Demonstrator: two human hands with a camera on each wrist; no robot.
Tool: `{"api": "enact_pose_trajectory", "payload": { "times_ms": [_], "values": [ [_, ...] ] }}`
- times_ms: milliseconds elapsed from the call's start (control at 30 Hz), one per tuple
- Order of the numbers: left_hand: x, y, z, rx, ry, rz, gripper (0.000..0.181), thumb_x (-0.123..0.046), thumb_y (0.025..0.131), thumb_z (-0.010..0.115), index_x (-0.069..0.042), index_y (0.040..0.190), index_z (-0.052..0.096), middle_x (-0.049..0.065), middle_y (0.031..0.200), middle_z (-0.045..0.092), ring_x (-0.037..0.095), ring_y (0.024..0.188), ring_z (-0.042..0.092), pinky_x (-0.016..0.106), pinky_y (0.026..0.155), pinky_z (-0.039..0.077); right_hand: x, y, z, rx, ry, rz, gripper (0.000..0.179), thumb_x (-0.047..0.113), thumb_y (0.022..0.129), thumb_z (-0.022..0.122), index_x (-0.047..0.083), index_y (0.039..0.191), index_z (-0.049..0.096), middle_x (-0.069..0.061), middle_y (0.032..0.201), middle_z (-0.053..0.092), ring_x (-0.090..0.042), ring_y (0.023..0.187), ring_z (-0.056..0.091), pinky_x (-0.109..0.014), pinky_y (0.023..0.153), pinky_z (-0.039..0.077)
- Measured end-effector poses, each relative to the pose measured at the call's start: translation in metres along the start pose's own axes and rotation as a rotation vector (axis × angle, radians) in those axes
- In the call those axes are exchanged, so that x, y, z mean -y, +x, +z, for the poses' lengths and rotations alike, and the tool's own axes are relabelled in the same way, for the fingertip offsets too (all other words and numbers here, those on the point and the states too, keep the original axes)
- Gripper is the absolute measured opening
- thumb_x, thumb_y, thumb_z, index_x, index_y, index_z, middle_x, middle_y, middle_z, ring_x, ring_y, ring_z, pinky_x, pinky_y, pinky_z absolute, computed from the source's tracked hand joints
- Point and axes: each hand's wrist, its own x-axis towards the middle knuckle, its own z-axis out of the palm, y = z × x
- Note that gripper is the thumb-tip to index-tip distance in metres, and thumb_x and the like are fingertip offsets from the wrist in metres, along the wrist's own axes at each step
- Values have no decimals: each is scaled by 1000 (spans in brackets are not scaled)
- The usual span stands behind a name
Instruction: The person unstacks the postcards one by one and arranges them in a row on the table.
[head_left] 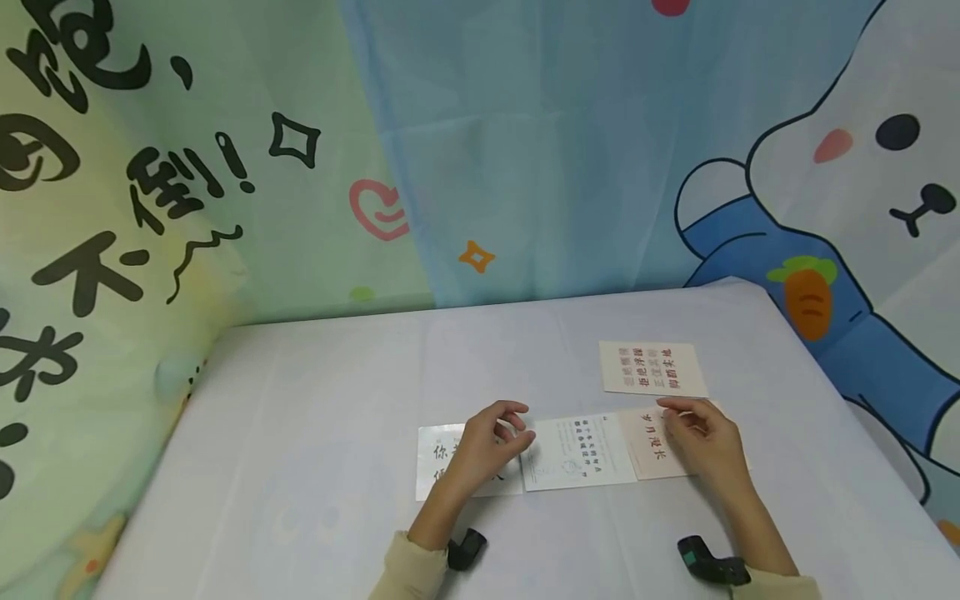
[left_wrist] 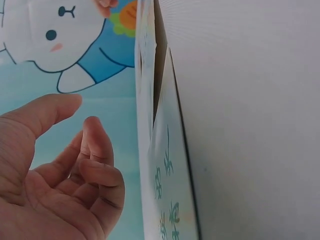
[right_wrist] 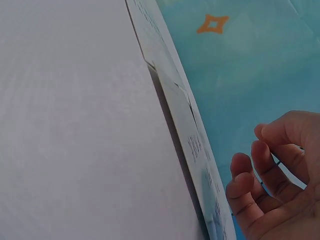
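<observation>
Three cards lie edge to edge in a row in the head view: a white card (head_left: 429,467) with large dark characters, a white card (head_left: 547,462) with small columns of print, and a pale pink card (head_left: 637,442) with reddish characters. My left hand (head_left: 487,446) hovers over the leftmost card and partly covers it, fingers loosely bent. Over the pink card is my right hand (head_left: 705,437), hiding its right part. Both wrist views show the left hand (left_wrist: 75,180) and right hand (right_wrist: 280,185) with nothing between their fingers.
A cream card (head_left: 652,369) with columns of characters lies behind the pink one. All rest on a white-covered table (head_left: 315,417). A printed cloth backdrop (head_left: 540,167) rises behind it. Black wrist devices (head_left: 467,550) sit at both wrists.
</observation>
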Motion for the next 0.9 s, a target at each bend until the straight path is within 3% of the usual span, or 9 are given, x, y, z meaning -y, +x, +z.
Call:
{"api": "enact_pose_trajectory", "payload": {
  "times_ms": [233, 467, 633, 733, 900],
  "values": [
    [-3, 4, 6, 26, -32, -12, 35, -16, 88, 71, -3, 120, 63, 1, 94, 64, 6, 75, 56, 19, 62, 46, -4, 2, -4, -35, -14, 30, 21, 11, 95, 62, -2, 111, 69, 16, 96, 55, 2, 78, 50, -10, 62, 43],
    [-6, 8, 17, 56, -47, -3, 35, -14, 88, 72, -2, 120, 63, 1, 93, 63, 5, 74, 56, 19, 64, 46, -16, 7, -8, -75, -43, 122, 24, 14, 96, 60, 1, 115, 67, 13, 99, 56, 0, 78, 49, -11, 62, 42],
    [-7, 14, 25, 62, -33, 57, 34, -12, 87, 71, 0, 118, 63, 0, 91, 64, 2, 73, 55, 18, 65, 47, -18, 10, -13, -62, -50, 179, 28, 18, 98, 56, 2, 119, 65, 0, 103, 57, -2, 80, 49, -11, 60, 44],
    [-8, 17, 29, 66, -18, 81, 34, -12, 87, 71, 1, 117, 63, -2, 90, 63, 0, 72, 53, 18, 64, 47, -18, 11, -15, -61, -48, 189, 29, 19, 98, 56, 2, 119, 65, 0, 101, 57, -2, 79, 49, -11, 60, 45],
    [-10, 21, 34, 77, -15, 39, 34, -14, 87, 73, -2, 118, 64, -2, 91, 64, 1, 73, 53, 18, 64, 46, -19, 12, -16, -59, -41, 212, 31, 20, 98, 56, 1, 121, 64, 0, 97, 57, -2, 77, 50, -12, 59, 47]
  ]
}}
